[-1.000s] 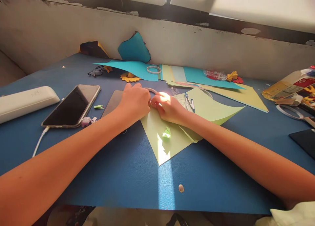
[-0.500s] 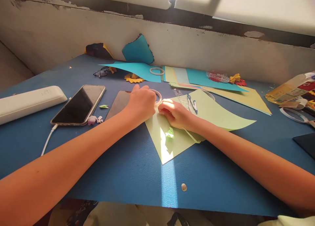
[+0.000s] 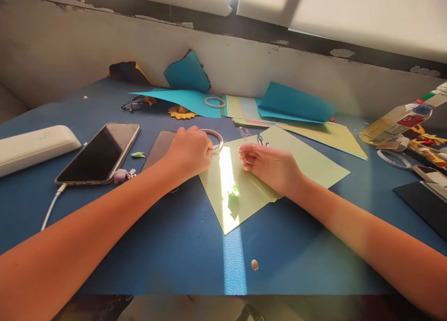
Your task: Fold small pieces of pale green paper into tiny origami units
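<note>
Tape roll (image 3: pixel 220 143): gripped in closed left hand (image 3: pixel 190 151), arc projecting beyond the knuckles. Right hand (image 3: pixel 270 165): half-open, contents untellable, gap between hands. Pale green paper (image 3: pixel 307 158): beneath, near corner short of table (image 3: pixel 167 260) edge.

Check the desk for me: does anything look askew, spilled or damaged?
Two things look odd. At the back right, a blue sheet bends upward instead of lying flat. Further left, a blue piece against the wall has a dark, ragged edge, as if damaged. I see no spill.
</note>
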### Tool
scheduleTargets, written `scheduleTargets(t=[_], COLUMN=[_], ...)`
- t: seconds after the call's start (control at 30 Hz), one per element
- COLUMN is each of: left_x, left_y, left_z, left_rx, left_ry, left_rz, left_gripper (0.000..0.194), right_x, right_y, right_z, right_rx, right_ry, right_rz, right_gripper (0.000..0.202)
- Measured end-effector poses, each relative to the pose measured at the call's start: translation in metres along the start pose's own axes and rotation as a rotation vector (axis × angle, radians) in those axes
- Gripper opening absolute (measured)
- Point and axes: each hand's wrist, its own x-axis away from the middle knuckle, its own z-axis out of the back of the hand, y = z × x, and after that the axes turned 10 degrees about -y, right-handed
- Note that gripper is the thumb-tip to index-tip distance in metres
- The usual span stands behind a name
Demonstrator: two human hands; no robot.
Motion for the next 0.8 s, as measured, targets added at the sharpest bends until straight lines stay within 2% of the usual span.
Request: scheduleTargets(t=[0.17,0.37,0.63,0.8], left_x=[0.001,0.004,0.004,0.003], left_y=[0.002,0.002,0.002,0.005], left_z=[-0.002,-0.002,-0.004,-0.007], left_rx=[0.006,0.01,0.031,0.041], left_ry=[0.006,0.004,0.032,0.034], left_rz=[-0.007,-0.034,-0.095,-0.124], left_gripper=[0.024,0.022,0.02,0.018], right_x=[-0.002,-0.002,-0.002,-0.002], right_y=[0.002,0.001,0.002,0.004], right_z=[0.0,0.001,-0.008,-0.01], right_rx=[-0.172,-0.216,-0.017,0.149], right_ry=[0.007,0.002,-0.014,0.028], right_rz=[-0.044,-0.059,0.034,0.066], right_gripper=[0.022,0.021,0.009,0.008])
